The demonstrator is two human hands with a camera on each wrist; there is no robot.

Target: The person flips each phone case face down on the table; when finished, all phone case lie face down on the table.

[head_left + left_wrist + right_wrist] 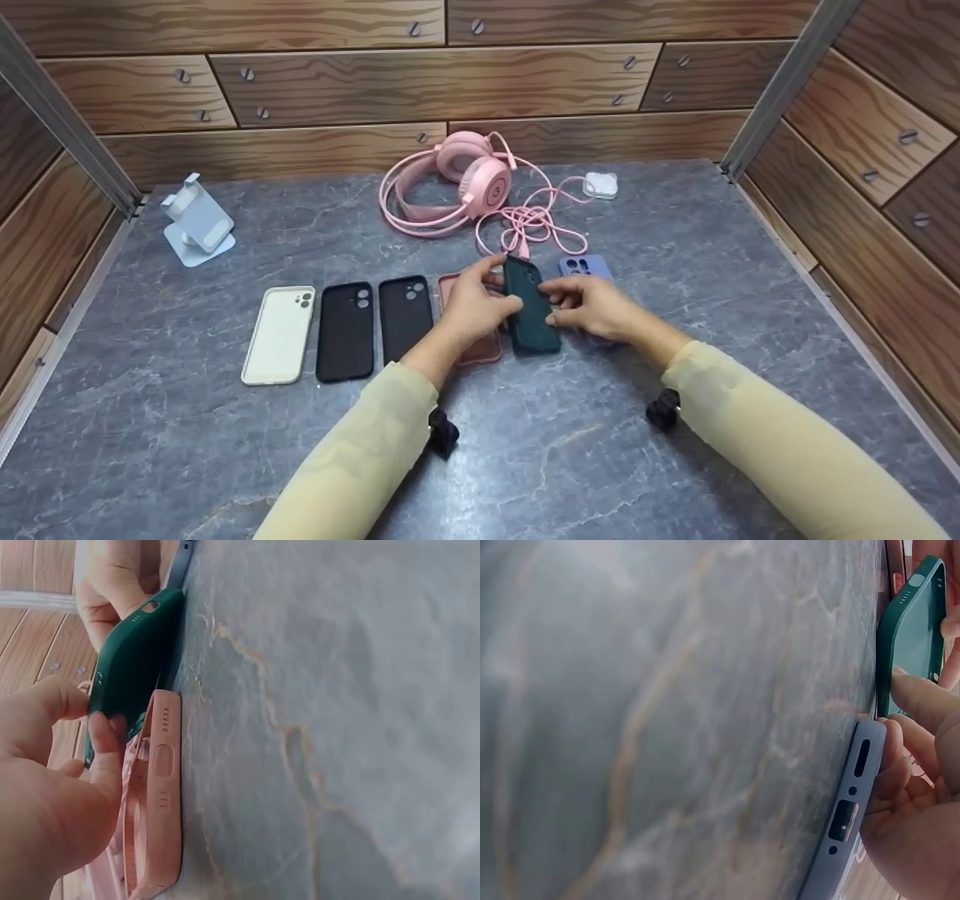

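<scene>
A dark green phone case (pixel 536 322) lies between both hands in the head view, open side up, its left side raised from the table. My left hand (pixel 472 304) pinches its left edge between thumb and fingers. At its right edge, my right hand (pixel 596 304) holds it with the thumb over the rim (pixel 897 682) and the other fingers curled below. Under my left hand lies a pink case (pixel 166 787), close to the green one. A purple-blue case (pixel 596 264) is partly hidden beneath my right hand; its end with the port cutout (pixel 845 821) shows in the right wrist view.
Left of the pink case lie two black cases (pixel 345 334) and a cream case (pixel 277 337) in a row. Behind are a pink headset (pixel 484 184) with coiled cable (pixel 532 217), a small white case (pixel 601 184) and a pale blue stand (pixel 199 221). Wood-patterned walls enclose the table.
</scene>
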